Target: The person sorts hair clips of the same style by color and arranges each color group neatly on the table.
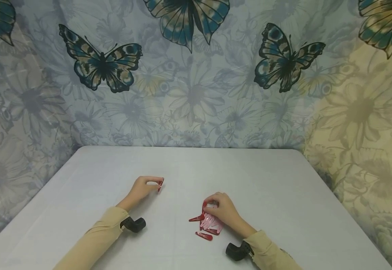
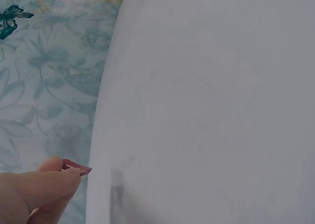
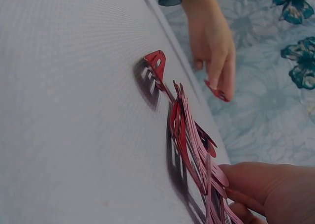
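slim red hair clip [image 1: 161,184] — pinched in left hand [image 1: 140,189] over white desk [image 1: 267,180] | long axis steeply slanted, upper end leaning right | right hand [image 1: 226,210] — fingers curled, pinching at pile of pink-and-red clips [image 1: 210,222]

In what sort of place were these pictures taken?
Probably an indoor room, perhaps a corner arranged for tabletop work: a white table, butterfly-and-flower wall covering behind it, and red and pink hair clips on top.
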### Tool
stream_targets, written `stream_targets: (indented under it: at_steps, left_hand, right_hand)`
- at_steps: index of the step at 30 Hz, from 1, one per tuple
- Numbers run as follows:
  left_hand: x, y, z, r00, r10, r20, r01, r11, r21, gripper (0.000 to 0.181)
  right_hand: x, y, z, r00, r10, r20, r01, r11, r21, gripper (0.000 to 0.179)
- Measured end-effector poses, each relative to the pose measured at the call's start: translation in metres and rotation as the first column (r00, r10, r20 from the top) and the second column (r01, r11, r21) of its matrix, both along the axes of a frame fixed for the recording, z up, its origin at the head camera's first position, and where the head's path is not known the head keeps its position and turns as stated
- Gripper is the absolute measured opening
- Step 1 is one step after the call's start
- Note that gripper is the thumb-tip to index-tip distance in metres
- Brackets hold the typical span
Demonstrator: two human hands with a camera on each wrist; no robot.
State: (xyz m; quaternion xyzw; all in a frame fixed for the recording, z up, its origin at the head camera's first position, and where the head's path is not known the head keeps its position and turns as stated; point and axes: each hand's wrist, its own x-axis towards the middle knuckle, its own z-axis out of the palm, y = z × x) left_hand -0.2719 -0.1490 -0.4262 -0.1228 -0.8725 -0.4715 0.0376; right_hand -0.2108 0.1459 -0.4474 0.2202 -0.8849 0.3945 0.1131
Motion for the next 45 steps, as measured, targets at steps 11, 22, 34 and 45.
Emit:
stream_targets:
  at_steps: [11, 22, 34, 45]
  left_hand:
    - [-0.015, -0.038, 0.005, 0.997, 0.061, 0.055, -0.061, 0.998, -0.001, 0.025]
    - [-0.030, -0.056, 0.007, 0.990, 0.122, 0.068, -0.122, 0.992, -0.014, 0.027]
    - [-0.031, -0.073, 0.003, 0.977, 0.203, 0.064, -0.199, 0.979, -0.052, 0.021]
    - [-0.038, -0.088, 0.002, 0.979, 0.204, -0.021, -0.205, 0.971, -0.125, 0.021]
  right_hand:
    - [-0.003, 0.001, -0.002, 1.000, 0.003, 0.003, -0.003, 1.000, -0.003, 0.013]
    - [-0.004, 0.000, -0.003, 1.000, -0.007, 0.009, 0.007, 1.000, -0.006, 0.014]
    - [-0.002, 0.002, -0.004, 1.000, 0.006, 0.001, -0.006, 1.000, -0.014, 0.014]
    - [-0.002, 0.002, -0.004, 1.000, 0.006, -0.011, -0.006, 1.000, -0.005, 0.014]
